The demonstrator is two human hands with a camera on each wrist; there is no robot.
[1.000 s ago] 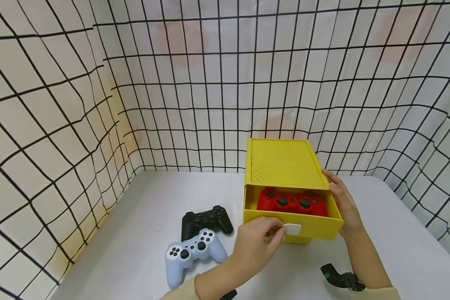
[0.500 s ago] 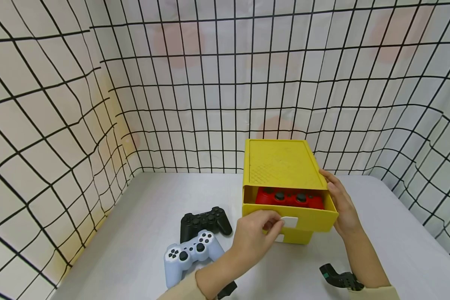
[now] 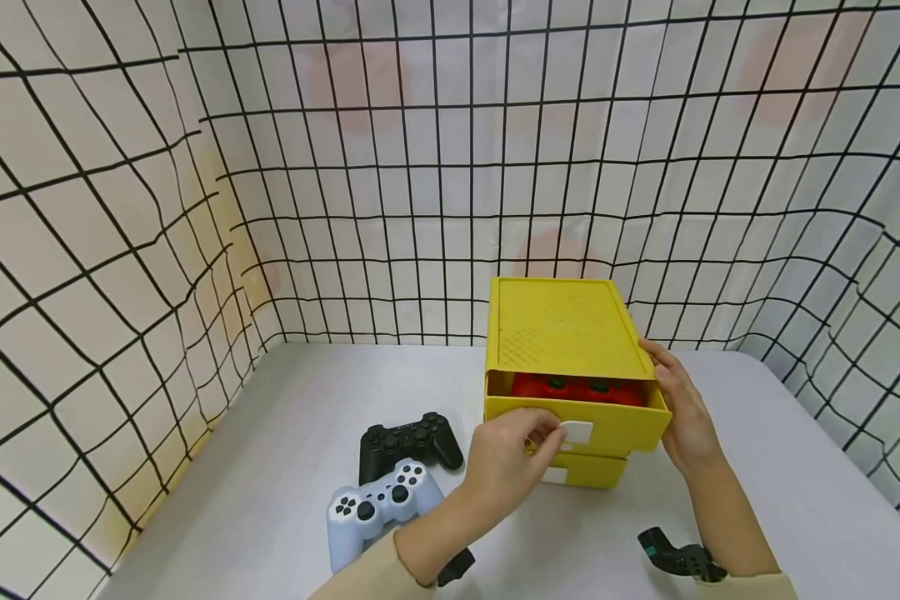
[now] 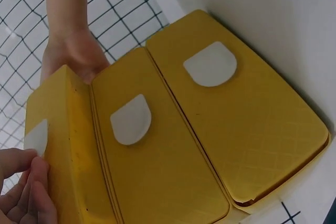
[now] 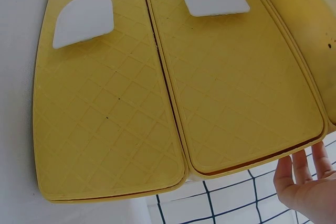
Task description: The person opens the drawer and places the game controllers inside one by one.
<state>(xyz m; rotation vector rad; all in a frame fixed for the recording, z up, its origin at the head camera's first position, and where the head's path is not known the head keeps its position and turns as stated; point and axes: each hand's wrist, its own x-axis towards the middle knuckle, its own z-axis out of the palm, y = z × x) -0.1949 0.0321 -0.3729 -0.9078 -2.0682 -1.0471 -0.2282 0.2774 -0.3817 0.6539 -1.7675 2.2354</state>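
A yellow drawer cabinet (image 3: 562, 325) stands on the table, its top drawer (image 3: 630, 427) partly pulled out. Inside that drawer lies a red game controller (image 3: 532, 386), mostly hidden behind the drawer front. My left hand (image 3: 506, 462) pinches the drawer's white tab handle (image 3: 577, 431) between thumb and fingers. Flat against the cabinet's right side rests my right hand (image 3: 686, 412), fingers extended. In the right wrist view its fingertips (image 5: 302, 166) touch the cabinet's side edge. Two lower drawers, each with a white tab (image 4: 211, 64), are pushed in.
Left of the cabinet lie a black game controller (image 3: 412, 442) and a light blue one (image 3: 378, 504), partly overlapping. My left forearm covers part of the blue one. Black wire grid panels (image 3: 375, 192) enclose the white table (image 3: 315, 392) at the back and sides.
My left hand has pushed the top drawer further into the cabinet, so less of the red controller shows. My right hand has stayed at the cabinet's side.
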